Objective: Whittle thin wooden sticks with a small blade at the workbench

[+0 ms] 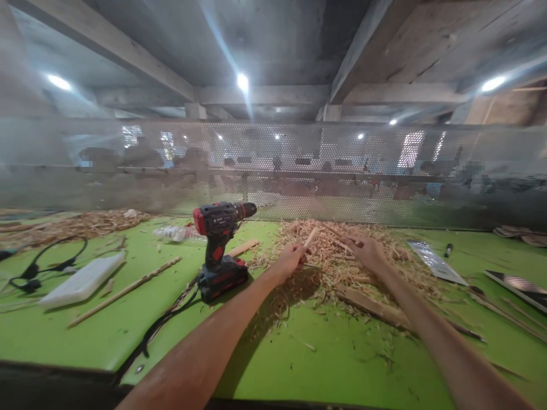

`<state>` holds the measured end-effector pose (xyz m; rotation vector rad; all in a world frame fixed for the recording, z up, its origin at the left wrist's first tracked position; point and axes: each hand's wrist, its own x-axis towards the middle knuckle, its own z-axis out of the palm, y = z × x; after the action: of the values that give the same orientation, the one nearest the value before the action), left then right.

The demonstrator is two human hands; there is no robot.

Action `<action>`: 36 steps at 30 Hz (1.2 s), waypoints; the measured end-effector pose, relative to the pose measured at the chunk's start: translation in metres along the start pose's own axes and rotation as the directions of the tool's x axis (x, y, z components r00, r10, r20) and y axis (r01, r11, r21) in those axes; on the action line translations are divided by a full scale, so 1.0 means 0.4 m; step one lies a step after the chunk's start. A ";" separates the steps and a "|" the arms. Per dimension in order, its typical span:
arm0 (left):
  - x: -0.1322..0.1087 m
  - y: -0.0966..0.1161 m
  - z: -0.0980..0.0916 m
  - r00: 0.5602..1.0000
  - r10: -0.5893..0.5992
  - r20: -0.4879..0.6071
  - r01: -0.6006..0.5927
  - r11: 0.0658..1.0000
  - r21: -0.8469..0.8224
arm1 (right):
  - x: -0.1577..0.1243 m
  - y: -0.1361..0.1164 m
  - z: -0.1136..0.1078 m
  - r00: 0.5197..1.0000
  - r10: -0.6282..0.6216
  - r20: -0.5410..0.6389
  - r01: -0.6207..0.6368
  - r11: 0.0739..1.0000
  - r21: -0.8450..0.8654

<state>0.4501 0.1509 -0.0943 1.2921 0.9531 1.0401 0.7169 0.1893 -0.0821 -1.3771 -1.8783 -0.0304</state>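
Observation:
My left hand (294, 259) is closed round a short, pale wooden stick (311, 237), whose upper end points away from me. To its right, my right hand (365, 251) is closed with its fingers together. A thin brownish piece (331, 229) reaches from these fingertips toward the stick; its kind is too small to tell. Both hands are above a heap of curled wood shavings (294, 230). Below my right hand a flat wooden piece (371, 304) lies among the shavings, partly hidden by my forearm.
A cordless drill (220, 245) stands upright on the green table (299, 364), left of my hands. Further left are a long twisted stick (123, 291), a white foam block (85, 279) and black cables. On the right lies a clear plastic packet (436, 262). A perforated screen (277, 182) stands behind.

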 end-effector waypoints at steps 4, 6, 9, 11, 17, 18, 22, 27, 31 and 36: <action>-0.002 0.002 -0.002 1.000 -0.013 0.019 0.013 0.999 -0.049 | -0.021 -0.058 0.046 0.983 -0.075 0.169 0.062 0.994 0.085; -0.005 0.003 -0.002 1.000 -0.016 0.011 0.017 0.997 -0.073 | -0.030 -0.077 0.056 0.971 -0.083 0.223 0.067 0.995 0.079; -0.008 0.005 0.002 1.000 -0.018 -0.007 0.018 0.995 -0.100 | -0.038 -0.094 0.055 0.965 -0.073 0.252 0.062 0.997 0.052; -0.009 0.008 0.006 1.000 -0.024 -0.018 0.023 0.995 -0.099 | -0.038 -0.097 0.050 0.967 -0.072 0.243 0.066 0.997 0.030; -0.006 0.008 0.014 0.998 -0.027 -0.050 0.023 0.997 -0.076 | -0.030 -0.063 0.046 0.985 -0.063 0.162 0.074 0.995 -0.064; -0.005 0.007 0.016 0.999 -0.028 -0.044 0.025 0.997 -0.076 | -0.028 -0.055 0.045 0.987 -0.062 0.151 0.073 0.995 -0.068; -0.006 0.004 0.019 0.999 -0.031 -0.039 0.029 0.998 -0.059 | -0.022 -0.030 0.044 0.992 -0.049 0.114 0.058 0.995 -0.077; -0.017 0.015 0.018 1.000 -0.020 -0.019 0.019 0.999 -0.039 | -0.020 -0.022 0.052 0.992 -0.033 0.119 0.043 0.995 -0.085; -0.021 0.018 0.017 1.000 -0.012 -0.002 0.011 0.999 -0.039 | -0.021 -0.024 0.047 0.991 -0.027 0.130 0.033 0.998 -0.048; -0.012 0.008 0.012 1.000 -0.011 0.011 0.011 0.999 -0.038 | -0.024 -0.026 0.038 0.991 -0.002 0.134 0.012 0.997 -0.071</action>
<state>0.4532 0.1450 -0.0911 1.2584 0.9271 1.0375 0.7006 0.1841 -0.0938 -1.4526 -2.0103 -0.0083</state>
